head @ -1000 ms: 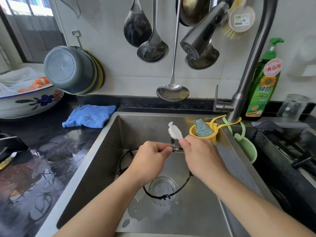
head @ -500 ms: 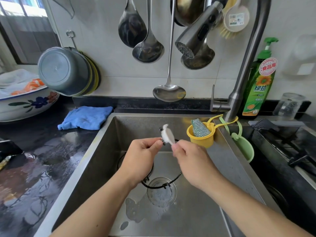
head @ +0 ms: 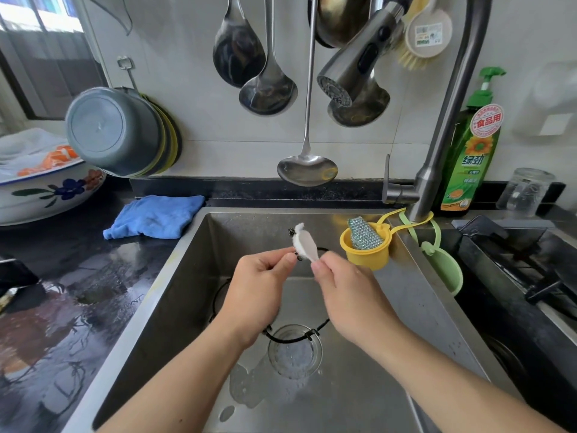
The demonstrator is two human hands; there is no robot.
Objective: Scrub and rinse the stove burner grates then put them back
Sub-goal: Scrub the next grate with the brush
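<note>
Upright, grate between both hands, over sink.

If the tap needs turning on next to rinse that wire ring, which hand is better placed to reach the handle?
Probably the right hand. The faucet handle sits at the sink's back right, on that hand's side, though it must first drop the white scrub pad. The left hand grips the grate and would have to cross over.

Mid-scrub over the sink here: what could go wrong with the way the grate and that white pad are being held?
1. The left hand holds the grate at one prong only; it could slip and drop onto the sink floor.
2. The right hand merely pinches the white pad by its tip, so it could pull free.
</note>
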